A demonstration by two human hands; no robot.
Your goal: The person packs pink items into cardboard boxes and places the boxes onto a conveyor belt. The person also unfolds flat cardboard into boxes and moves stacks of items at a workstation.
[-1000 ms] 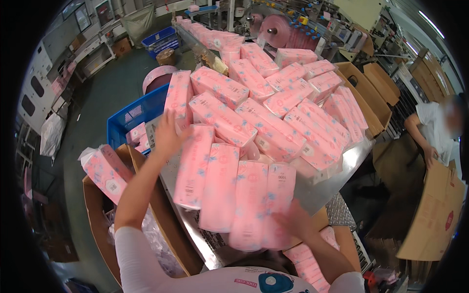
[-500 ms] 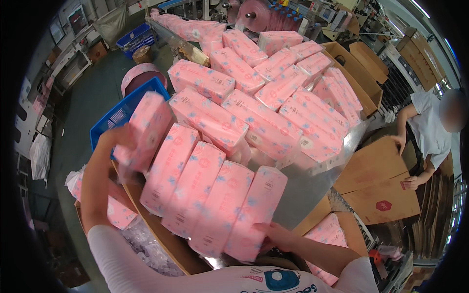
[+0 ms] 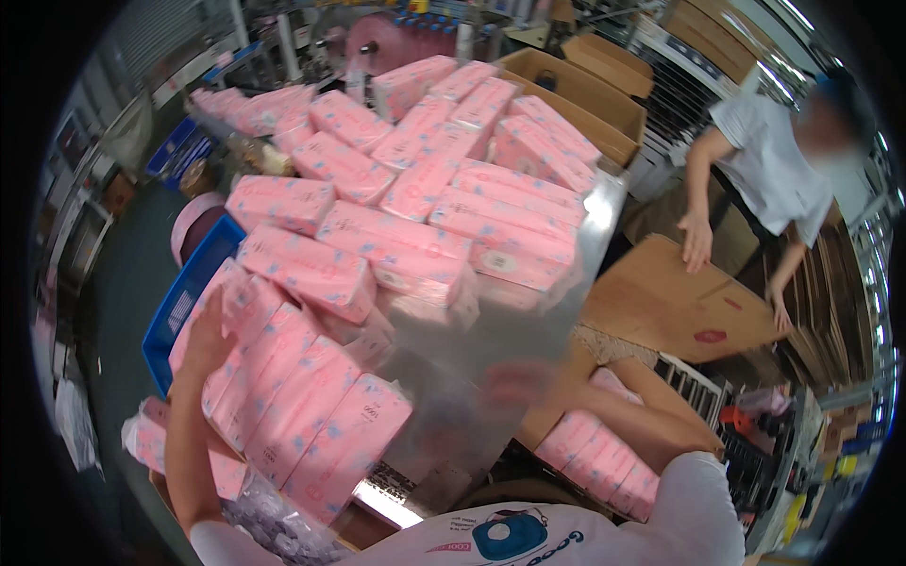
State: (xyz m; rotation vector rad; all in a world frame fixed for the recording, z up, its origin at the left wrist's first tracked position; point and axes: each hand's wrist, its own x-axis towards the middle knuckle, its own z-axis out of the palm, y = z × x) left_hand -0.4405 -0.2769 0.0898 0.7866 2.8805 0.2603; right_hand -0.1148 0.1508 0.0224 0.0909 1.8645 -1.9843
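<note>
Packs (image 3: 294, 391), dark print (image 3: 369, 412) apparently numerals, left hand (image 3: 209, 340) touching

From the wearer's head, a wide fisheye view looks down and forward, close above the metal counter (image 3: 448, 335); the wearer's shirt (image 3: 613, 533) spans the lower edge, a pink film roll (image 3: 374, 40) lies farther off near the top.

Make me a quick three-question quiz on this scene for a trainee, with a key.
1. Which of the wearer's hands touches the row of pink packs?
2. True or false: the open carton at lower right is empty.
3. What is the co-worker handling: a plastic crate, a cardboard sheet or a film roll?

Key:
1. The left hand.
2. False; pink packs lie in it.
3. A cardboard sheet.
</note>
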